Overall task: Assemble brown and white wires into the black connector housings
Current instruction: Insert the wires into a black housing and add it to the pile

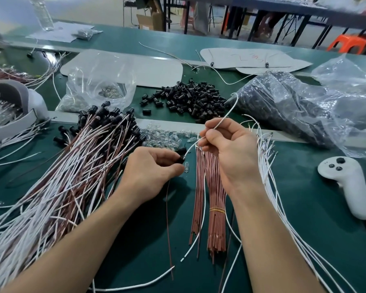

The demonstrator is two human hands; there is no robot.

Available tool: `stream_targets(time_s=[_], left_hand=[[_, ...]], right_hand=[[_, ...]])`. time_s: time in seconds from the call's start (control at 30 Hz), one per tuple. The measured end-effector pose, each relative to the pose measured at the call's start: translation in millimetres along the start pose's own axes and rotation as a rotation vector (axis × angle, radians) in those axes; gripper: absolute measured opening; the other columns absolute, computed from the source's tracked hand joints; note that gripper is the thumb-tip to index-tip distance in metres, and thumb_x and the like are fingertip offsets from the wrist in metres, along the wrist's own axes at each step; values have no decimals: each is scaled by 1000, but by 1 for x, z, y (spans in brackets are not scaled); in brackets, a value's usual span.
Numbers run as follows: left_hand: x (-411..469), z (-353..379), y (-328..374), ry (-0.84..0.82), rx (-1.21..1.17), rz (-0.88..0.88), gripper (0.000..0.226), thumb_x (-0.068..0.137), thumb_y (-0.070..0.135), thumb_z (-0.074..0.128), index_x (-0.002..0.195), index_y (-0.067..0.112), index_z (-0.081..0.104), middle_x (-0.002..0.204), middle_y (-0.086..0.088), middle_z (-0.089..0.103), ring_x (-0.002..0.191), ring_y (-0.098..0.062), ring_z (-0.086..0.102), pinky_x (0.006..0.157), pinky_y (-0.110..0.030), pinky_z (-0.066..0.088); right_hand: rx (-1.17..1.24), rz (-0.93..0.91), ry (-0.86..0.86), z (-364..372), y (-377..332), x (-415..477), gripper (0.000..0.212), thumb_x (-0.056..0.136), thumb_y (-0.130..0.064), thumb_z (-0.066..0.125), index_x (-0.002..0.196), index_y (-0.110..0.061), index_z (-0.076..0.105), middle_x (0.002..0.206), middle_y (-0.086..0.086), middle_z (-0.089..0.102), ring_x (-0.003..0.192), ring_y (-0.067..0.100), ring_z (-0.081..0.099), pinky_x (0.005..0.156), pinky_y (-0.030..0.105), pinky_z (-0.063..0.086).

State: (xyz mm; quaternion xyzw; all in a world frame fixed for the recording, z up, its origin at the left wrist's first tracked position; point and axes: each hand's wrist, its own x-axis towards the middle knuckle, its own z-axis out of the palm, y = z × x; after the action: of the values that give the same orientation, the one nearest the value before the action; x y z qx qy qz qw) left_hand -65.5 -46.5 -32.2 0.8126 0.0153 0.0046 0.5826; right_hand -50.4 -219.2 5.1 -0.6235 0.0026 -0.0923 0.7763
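Observation:
My left hand (150, 172) pinches a small black connector housing (181, 159) just above the green mat; a thin brown wire (169, 229) hangs down from it. My right hand (228, 149) grips a white wire (224, 118), whose lower end points into the housing. A banded bundle of brown wires (213, 197) lies under my right hand. Loose white wires (268, 166) fan out to its right. A heap of loose black housings (190, 98) sits farther back. Finished brown and white wire assemblies (72, 170) pile up on the left.
Small clear bulbs (165, 136) are scattered behind my hands. A clear bag of bulbs (97, 89) stands back left, a plastic bag of black parts (283, 102) back right. A white controller (351, 182) lies at right. A white headset (13, 106) sits at far left.

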Motion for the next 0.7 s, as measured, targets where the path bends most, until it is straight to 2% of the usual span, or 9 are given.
stream_targets(time_s=[0.2, 0.3, 0.43, 0.53, 0.6, 0.7], left_hand=[[-2, 0, 4, 14, -14, -24, 24, 71, 20, 93, 68, 37, 76, 73, 12, 77, 71, -4, 75, 72, -20, 60], [-3, 0, 5, 18, -9, -23, 22, 72, 21, 92, 73, 35, 76, 74, 13, 77, 72, -3, 75, 72, -19, 60], [-3, 0, 4, 24, 0, -1, 21, 72, 25, 92, 75, 39, 76, 75, 15, 77, 74, 0, 74, 70, -14, 57], [-3, 1, 3, 15, -55, 4, 22, 74, 20, 91, 74, 38, 78, 76, 13, 78, 72, 0, 74, 67, -13, 55], [-3, 2, 4, 16, -122, 5, 23, 75, 13, 89, 76, 34, 81, 76, 8, 79, 69, -2, 73, 65, -12, 53], [-2, 2, 8, 30, -297, -12, 16, 77, 3, 84, 88, 14, 81, 78, -4, 79, 71, -9, 74, 69, -14, 54]], right_hand=[[-70, -5, -52, -3, 3, 1, 28, 93, 15, 57, 88, -8, 71, 73, 7, 72, 60, 17, 67, 58, 23, 55], [-119, 9, -109, -4, 4, 1, 29, 92, 16, 57, 86, -9, 72, 74, 8, 73, 61, 18, 66, 57, 24, 54], [-159, 59, -191, -3, 7, -1, 27, 91, 15, 58, 88, -8, 71, 74, 8, 74, 60, 18, 66, 56, 24, 53], [-219, 73, -218, 0, 9, -3, 22, 90, 11, 64, 87, -9, 73, 75, 9, 75, 58, 17, 66, 55, 23, 52], [-282, 70, -214, 2, 11, -5, 18, 88, 5, 70, 85, -13, 75, 76, 9, 77, 58, 15, 65, 55, 22, 50], [-358, 127, -229, 2, 13, -7, 16, 87, -2, 74, 84, -17, 77, 75, 6, 77, 60, 15, 67, 55, 22, 50]])
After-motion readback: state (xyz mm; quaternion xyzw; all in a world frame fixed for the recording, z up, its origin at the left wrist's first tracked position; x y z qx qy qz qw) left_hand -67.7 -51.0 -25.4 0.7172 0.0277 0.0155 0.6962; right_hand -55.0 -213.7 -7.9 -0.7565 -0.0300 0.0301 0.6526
